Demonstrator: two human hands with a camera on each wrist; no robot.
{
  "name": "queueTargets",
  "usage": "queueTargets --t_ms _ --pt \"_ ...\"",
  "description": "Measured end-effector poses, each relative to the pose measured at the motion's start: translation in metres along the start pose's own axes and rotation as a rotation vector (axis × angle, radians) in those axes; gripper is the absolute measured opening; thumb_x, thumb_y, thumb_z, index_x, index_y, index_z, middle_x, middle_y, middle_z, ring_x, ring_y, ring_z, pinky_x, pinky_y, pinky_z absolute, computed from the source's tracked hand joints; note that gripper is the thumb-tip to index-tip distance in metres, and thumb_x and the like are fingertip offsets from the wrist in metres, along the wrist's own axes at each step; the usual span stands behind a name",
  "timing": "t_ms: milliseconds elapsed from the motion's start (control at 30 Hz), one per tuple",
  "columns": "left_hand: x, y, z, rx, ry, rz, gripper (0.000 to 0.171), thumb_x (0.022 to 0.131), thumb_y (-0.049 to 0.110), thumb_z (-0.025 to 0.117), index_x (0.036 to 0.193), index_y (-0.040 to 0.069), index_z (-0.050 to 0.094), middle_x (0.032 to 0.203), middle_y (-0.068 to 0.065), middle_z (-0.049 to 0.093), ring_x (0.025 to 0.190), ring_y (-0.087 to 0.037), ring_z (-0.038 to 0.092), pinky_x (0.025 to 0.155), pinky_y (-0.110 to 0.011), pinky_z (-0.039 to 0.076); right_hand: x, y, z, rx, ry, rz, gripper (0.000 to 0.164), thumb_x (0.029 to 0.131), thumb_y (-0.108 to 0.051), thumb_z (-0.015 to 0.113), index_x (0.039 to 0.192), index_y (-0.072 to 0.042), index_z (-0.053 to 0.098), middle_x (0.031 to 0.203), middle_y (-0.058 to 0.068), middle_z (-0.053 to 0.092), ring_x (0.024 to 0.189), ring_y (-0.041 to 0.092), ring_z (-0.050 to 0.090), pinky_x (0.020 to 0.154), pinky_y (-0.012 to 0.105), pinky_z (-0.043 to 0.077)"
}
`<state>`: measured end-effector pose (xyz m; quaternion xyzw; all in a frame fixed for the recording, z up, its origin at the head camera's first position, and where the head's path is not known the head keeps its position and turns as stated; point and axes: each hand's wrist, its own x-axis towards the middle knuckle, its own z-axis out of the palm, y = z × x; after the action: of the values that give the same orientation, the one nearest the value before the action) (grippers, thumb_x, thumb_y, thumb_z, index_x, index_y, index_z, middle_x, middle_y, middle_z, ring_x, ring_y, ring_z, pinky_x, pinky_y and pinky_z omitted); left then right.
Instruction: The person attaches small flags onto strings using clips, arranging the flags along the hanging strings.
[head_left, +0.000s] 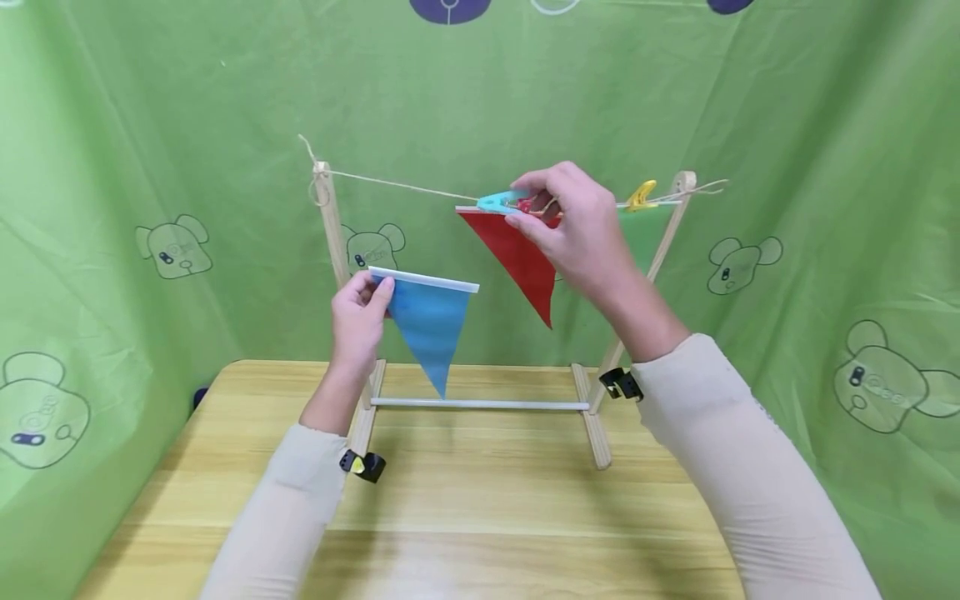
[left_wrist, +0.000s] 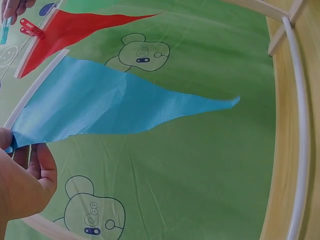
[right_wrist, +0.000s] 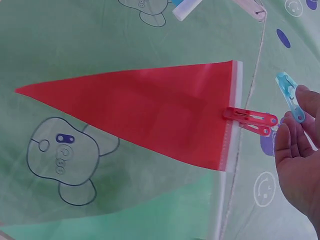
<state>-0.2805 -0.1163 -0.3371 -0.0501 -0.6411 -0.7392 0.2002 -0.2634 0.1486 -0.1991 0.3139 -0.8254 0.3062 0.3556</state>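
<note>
My left hand pinches the upper left corner of a blue triangular pennant by its white top strip, and the point hangs down. My right hand holds a light blue clothespin between thumb and fingers, in front of the string. A red pennant hangs from the string, fastened by a red clothespin at its white strip. Farther right hangs a green pennant under a yellow clothespin, partly hidden behind my right hand in the head view.
The string runs between two wooden posts on feet joined by a white rod. This stand is on a wood-grain table. Behind and at both sides hangs a green curtain printed with animal heads.
</note>
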Motion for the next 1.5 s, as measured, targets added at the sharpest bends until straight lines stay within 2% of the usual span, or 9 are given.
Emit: queueTargets --t_ms 167,300,600,767,867,1000,1100,1300,1500 --pt "0.005 0.004 0.001 -0.027 0.018 0.003 0.013 0.103 0.012 0.064 0.109 0.0 0.067 0.087 0.002 0.064 0.077 -0.011 0.058 0.071 -0.023 0.055 0.012 -0.007 -0.005 -0.018 -0.011 -0.026 0.027 0.092 -0.009 0.079 0.115 0.0 0.071 0.102 0.015 0.067 0.091 0.02 0.064 0.079 0.018 0.052" --pt "0.008 0.008 0.001 -0.032 0.027 0.011 0.014 0.103 0.012 0.064 0.108 -0.001 0.067 0.085 0.003 0.064 0.076 -0.011 0.057 0.071 -0.023 0.054 0.022 -0.011 -0.009 -0.042 -0.037 -0.01 0.028 0.092 -0.011 0.078 0.117 0.0 0.071 0.106 0.014 0.067 0.095 0.021 0.064 0.083 0.021 0.052" --pt "0.017 0.018 0.002 -0.044 0.032 0.039 0.008 0.103 0.013 0.063 0.104 0.006 0.067 0.087 0.002 0.065 0.078 -0.013 0.059 0.071 -0.025 0.055 0.04 -0.013 -0.012 -0.106 -0.127 0.015 0.028 0.093 -0.015 0.078 0.118 -0.003 0.073 0.105 0.012 0.068 0.099 0.024 0.059 0.086 0.03 0.048" --pt "0.022 0.021 0.004 -0.044 0.034 0.04 0.011 0.103 0.014 0.063 0.105 0.004 0.067 0.086 0.001 0.063 0.077 -0.012 0.056 0.07 -0.026 0.053 0.048 -0.016 -0.011 -0.143 -0.188 0.038 0.028 0.093 -0.017 0.078 0.118 -0.005 0.074 0.11 0.009 0.071 0.103 0.022 0.061 0.089 0.032 0.048" --pt "0.025 0.022 0.006 -0.053 0.036 0.033 0.009 0.103 0.014 0.064 0.104 0.006 0.068 0.085 0.001 0.062 0.076 -0.011 0.055 0.07 -0.027 0.052 0.053 -0.017 -0.009 -0.157 -0.215 0.044 0.029 0.092 -0.016 0.079 0.118 -0.004 0.075 0.112 0.01 0.073 0.104 0.022 0.063 0.093 0.034 0.049" --pt "0.029 0.024 0.008 -0.072 0.044 0.032 0.007 0.103 0.014 0.064 0.097 0.014 0.068 0.085 0.002 0.063 0.075 -0.011 0.055 0.07 -0.027 0.051 0.059 -0.017 -0.005 -0.153 -0.244 0.041 0.027 0.091 -0.014 0.08 0.115 -0.003 0.076 0.112 0.012 0.074 0.102 0.023 0.066 0.094 0.035 0.052" --pt "0.033 0.026 0.009 -0.09 0.046 0.039 0.009 0.103 0.013 0.064 0.095 0.017 0.067 0.085 0.002 0.063 0.076 -0.011 0.055 0.069 -0.026 0.051 0.064 -0.017 -0.002 -0.157 -0.263 0.043 0.026 0.091 -0.015 0.081 0.113 -0.003 0.077 0.111 0.012 0.075 0.1 0.022 0.067 0.093 0.033 0.054" --pt "0.039 0.031 0.009 -0.108 0.052 0.04 0.006 0.103 0.013 0.064 0.099 0.013 0.069 0.086 0.001 0.064 0.075 -0.011 0.057 0.067 -0.023 0.053 0.072 -0.023 0.0 -0.174 -0.299 0.063 0.028 0.091 -0.019 0.08 0.113 -0.002 0.077 0.109 0.011 0.075 0.095 0.02 0.067 0.09 0.028 0.056" --pt "0.045 0.037 0.01 -0.124 0.054 0.047 0.006 0.102 0.013 0.066 0.101 0.011 0.072 0.086 0.0 0.064 0.075 -0.012 0.058 0.067 -0.022 0.054 0.079 -0.025 0.003 -0.196 -0.34 0.067 0.028 0.092 -0.02 0.079 0.115 -0.003 0.077 0.11 0.011 0.075 0.094 0.02 0.067 0.089 0.028 0.056"
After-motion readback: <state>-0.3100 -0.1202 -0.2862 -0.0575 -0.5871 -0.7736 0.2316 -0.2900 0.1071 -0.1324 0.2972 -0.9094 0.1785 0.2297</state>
